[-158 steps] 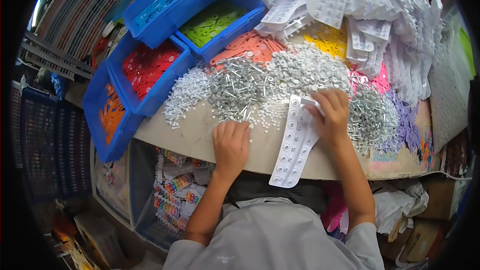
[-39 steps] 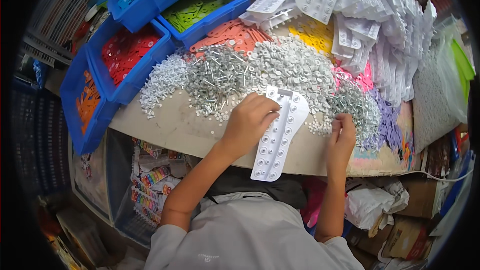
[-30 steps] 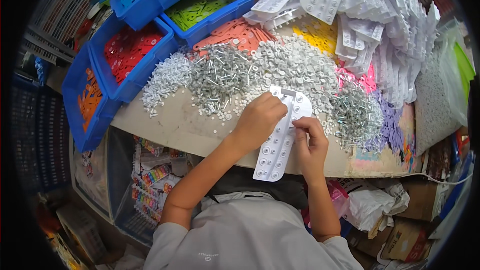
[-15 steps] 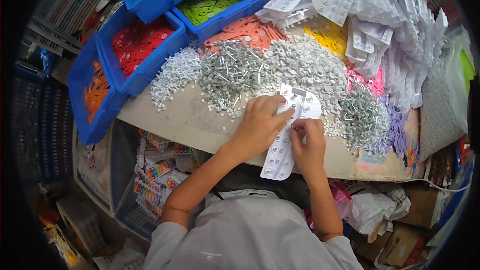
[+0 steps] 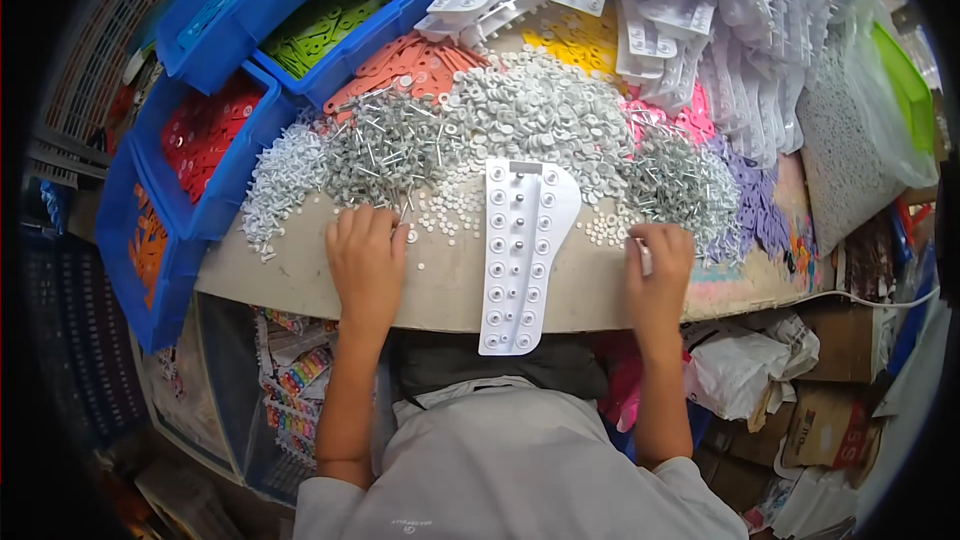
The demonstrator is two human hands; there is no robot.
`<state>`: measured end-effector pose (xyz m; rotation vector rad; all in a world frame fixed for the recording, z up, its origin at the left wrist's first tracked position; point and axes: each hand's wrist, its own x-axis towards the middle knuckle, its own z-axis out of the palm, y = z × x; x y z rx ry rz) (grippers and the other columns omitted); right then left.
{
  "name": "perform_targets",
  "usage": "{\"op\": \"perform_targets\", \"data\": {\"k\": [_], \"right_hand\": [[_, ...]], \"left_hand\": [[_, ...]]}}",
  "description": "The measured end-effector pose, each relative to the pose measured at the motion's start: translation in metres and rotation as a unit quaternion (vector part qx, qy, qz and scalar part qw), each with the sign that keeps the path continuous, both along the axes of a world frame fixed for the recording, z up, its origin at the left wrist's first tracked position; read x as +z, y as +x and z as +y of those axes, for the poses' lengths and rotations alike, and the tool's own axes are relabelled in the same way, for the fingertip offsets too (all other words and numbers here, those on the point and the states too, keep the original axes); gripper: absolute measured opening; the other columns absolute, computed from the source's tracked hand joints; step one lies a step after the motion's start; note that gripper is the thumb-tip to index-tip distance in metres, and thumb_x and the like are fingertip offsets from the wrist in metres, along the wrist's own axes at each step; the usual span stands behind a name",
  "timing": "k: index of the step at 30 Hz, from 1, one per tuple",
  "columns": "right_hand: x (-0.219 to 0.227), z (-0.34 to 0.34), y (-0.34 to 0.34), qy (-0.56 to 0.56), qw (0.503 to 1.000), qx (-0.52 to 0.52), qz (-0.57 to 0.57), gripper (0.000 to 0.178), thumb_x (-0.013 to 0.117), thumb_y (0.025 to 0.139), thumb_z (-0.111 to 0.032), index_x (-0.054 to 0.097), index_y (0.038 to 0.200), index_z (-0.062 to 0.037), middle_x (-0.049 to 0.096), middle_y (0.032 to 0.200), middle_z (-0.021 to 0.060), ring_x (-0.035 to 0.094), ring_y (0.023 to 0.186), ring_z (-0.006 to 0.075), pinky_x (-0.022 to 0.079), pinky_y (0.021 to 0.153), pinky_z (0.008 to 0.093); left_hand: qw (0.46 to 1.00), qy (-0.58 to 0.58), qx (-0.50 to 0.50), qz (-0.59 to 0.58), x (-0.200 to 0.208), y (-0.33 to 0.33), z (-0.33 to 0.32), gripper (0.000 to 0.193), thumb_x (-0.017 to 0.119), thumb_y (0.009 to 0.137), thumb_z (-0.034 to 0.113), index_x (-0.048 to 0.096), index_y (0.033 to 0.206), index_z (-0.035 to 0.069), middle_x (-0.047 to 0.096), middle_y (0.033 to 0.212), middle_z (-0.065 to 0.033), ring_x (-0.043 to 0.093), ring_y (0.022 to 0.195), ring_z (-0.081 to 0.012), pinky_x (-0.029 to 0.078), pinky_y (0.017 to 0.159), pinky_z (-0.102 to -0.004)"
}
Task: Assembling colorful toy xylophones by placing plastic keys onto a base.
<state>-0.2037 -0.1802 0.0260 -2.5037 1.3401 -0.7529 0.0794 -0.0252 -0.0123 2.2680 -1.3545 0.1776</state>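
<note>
A white plastic board with rows of round sockets lies on the table, no hand on it, its lower end reaching past the front edge. Metal pins stand in its middle channel toward the far end. To its left, my left hand is closed at the near edge of a heap of metal pins; what its fingertips pinch, if anything, is hidden. My right hand pinches a small white plastic piece to the right of the board, close to a second pin heap. Small white round caps are piled beyond the board.
Blue bins at the left hold red, orange, green and blue pieces. Coral, yellow and purple pieces lie around the heaps. White boards are stacked far right, beside a clear bag. A cable runs along the right edge.
Both hands have let go of the board and moved apart, left hand to the left pin heap, right hand rightward. The board now lies straighter. The view has shifted.
</note>
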Motion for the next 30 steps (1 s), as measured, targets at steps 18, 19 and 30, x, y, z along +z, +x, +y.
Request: {"op": "perform_targets", "data": {"k": [18,19,30], "right_hand": [[-0.025,-0.027,-0.034,-0.056,0.994,-0.007,0.091,0.013,0.065,0.088,-0.002,0.063,0.101,-0.0052,0.061,0.098,0.0108,0.054,0.101,0.0311,0.038,0.093,0.0413],[-0.025,-0.026,-0.032,-0.055,0.995,-0.001,0.089,0.013,0.065,0.088,-0.002,0.063,0.101,-0.0052,0.061,0.098,0.0108,0.054,0.101,0.0311,0.038,0.093,0.0413],[-0.007,0.047,0.025,0.25,0.928,0.103,-0.255,0.006,0.058,0.094,0.003,0.063,0.097,0.0016,0.058,0.1,0.0075,0.056,0.094,0.0163,0.044,0.085,0.0279]], "left_hand": [[0.932,-0.19,-0.165,0.26,0.034,-0.036,-0.022,0.015,0.074,0.079,-0.004,0.073,0.093,0.003,0.068,0.091,-0.0085,0.064,0.088,-0.0251,0.051,0.077,-0.0347],[0.934,-0.189,-0.16,0.258,0.033,-0.041,-0.025,0.015,0.074,0.079,-0.004,0.073,0.093,0.003,0.068,0.091,-0.0085,0.064,0.088,-0.0251,0.051,0.077,-0.0347],[0.928,-0.173,-0.251,0.214,-0.002,-0.067,-0.038,0.011,0.075,0.081,0.005,0.071,0.091,0.004,0.063,0.09,-0.0064,0.06,0.085,-0.0269,0.051,0.073,-0.0381]]}}
